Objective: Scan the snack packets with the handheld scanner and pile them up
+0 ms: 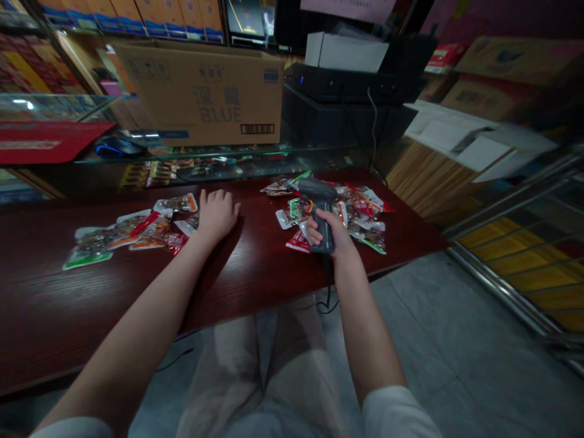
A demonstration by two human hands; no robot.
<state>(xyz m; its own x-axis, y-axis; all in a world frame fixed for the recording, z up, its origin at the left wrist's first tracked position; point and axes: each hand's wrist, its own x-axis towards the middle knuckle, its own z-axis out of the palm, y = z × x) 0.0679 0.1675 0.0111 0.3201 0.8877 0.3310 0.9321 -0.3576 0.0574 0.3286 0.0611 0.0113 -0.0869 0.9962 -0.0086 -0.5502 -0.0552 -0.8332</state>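
My right hand (335, 228) is wrapped round the handle of a dark grey barcode scanner (322, 193), whose cable hangs down over the table edge. The scanner is held above a pile of small snack packets (362, 207) in clear, red, green and orange wrapping. Palm down on the dark red wooden table (255, 267), my left hand (218, 213) has its thumb apart from the fingers. It lies against the right end of a second group of snack packets (137, 228). Any packet under that palm is hidden.
A cardboard box (173, 97) stands on the glass counter behind the table. Beside it are black electronic units (351, 85) with a white box (347, 52) on top. A computer mouse (119, 146) sits at the left. A metal rack (506, 286) stands at right.
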